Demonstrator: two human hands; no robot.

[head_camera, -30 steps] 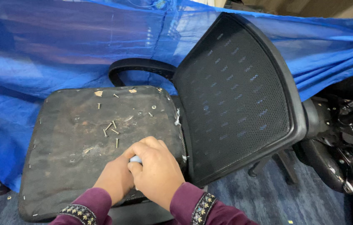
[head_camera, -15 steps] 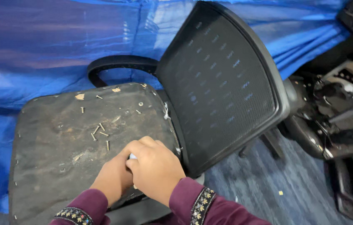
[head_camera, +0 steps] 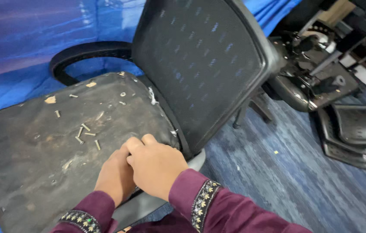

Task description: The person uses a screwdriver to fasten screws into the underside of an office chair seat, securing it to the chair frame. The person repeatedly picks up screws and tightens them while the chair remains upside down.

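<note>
While both hands press together at the seat's near edge, right hand (head_camera: 157,166) over left hand (head_camera: 116,177), loose screws (head_camera: 86,133) lie just beyond, left hand nearer.

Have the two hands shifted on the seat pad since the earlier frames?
No. Both the left hand and right hand stay pressed together at the near edge of the seat pad, same spot relative to the loose screws; only the camera moved.

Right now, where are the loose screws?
Head view: the loose screws lie left of centre on the worn chair seat, just beyond the left hand.
</note>
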